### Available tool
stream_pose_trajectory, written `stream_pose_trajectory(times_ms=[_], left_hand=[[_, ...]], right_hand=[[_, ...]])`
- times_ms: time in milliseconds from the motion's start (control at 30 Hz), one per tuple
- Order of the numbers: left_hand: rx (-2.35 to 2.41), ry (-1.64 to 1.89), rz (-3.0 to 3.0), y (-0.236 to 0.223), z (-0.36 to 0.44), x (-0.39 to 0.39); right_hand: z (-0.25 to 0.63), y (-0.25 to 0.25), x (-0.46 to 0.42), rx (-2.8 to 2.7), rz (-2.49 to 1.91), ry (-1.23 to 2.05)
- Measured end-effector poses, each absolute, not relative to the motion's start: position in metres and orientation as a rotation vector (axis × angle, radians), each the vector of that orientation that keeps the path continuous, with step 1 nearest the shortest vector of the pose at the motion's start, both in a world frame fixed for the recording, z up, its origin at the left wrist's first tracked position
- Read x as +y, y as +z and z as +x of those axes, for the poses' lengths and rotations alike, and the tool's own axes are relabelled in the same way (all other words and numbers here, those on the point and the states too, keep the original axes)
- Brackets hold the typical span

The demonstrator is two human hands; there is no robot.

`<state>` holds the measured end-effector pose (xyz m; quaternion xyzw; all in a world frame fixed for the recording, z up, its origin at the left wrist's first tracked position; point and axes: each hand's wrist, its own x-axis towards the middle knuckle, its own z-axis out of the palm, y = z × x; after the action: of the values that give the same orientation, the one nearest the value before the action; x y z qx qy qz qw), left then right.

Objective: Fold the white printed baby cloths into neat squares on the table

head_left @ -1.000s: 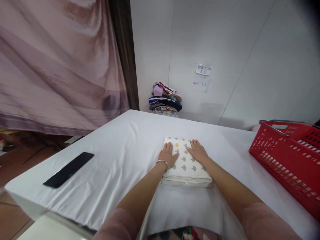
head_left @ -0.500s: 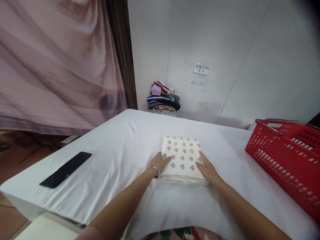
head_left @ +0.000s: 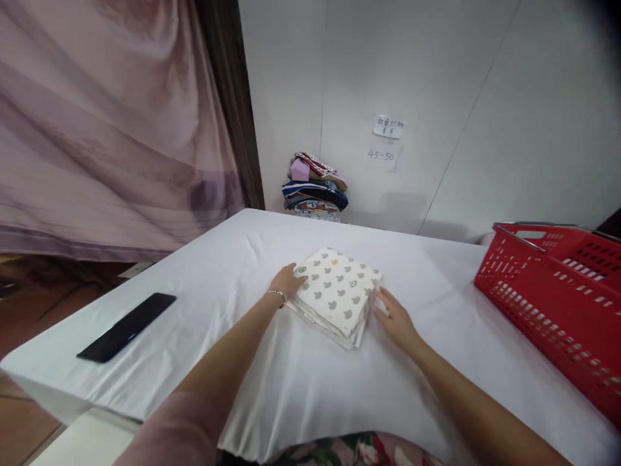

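A folded white cloth point(head_left: 334, 291) printed with small grey mushroom-like shapes lies turned at an angle on the white-covered table point(head_left: 208, 285). Several layers show along its near edge. My left hand point(head_left: 287, 282), with a bracelet at the wrist, grips the cloth's left corner, thumb on top and the other fingers along the side. By the right edge of the cloth is my right hand point(head_left: 395, 320), its fingers extended and apart. Whether those fingertips touch the fabric is hard to tell.
A black flat slab point(head_left: 127, 327) lies on the table's left side. To the right stands a red perforated basket point(head_left: 548, 298) with a metal handle. Behind the table is a stack of folded fabrics point(head_left: 316, 188) against the wall. A pink curtain point(head_left: 111, 129) hangs at left.
Both hands came off the cloth's top to its sides. The cloth has been turned so that a corner points toward me, and it has shifted slightly left and away.
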<state>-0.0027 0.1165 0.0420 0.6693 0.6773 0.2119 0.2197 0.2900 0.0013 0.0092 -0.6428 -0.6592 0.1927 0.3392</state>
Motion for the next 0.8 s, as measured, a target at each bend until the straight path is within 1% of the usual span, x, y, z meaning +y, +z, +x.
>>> stream_pose_trajectory(times_ms=[100, 200, 300, 400, 467, 533, 633, 700, 800], left_hand=[[1.774, 0.638, 2.168, 0.034, 0.015, 0.086], [1.576, 0.592, 2.521, 0.022, 0.031, 0.055], [1.523, 0.558, 2.591, 0.012, 0.036, 0.033], [1.568, 0.583, 2.548, 0.008, 0.031, 0.022], [1.571, 0.604, 2.525, 0.008, 0.026, 0.016], [1.564, 0.627, 2.509, 0.01, 0.026, 0.009], [1.449, 0.649, 2.549, 0.013, 0.034, -0.005], [1.323, 0.642, 2.61, 0.014, 0.044, -0.014], [1.227, 0.628, 2.67, 0.014, 0.059, -0.022]], right_hand=[[0.289, 0.029, 0.02, -1.835, -1.637, 0.292], [0.274, 0.035, 0.038, -2.075, -1.563, 0.187], [0.259, 0.022, 0.047, -2.283, -1.566, 0.212], [0.259, 0.006, 0.049, -2.247, -1.529, 0.316], [0.267, 0.0, 0.048, -2.029, -1.443, 0.46], [0.28, -0.002, 0.048, -1.634, -1.39, 0.583], [0.303, -0.003, 0.045, -1.043, -1.387, 0.656], [0.316, -0.005, 0.043, -0.823, -1.38, 0.747], [0.325, -0.008, 0.04, -0.691, -1.361, 0.942]])
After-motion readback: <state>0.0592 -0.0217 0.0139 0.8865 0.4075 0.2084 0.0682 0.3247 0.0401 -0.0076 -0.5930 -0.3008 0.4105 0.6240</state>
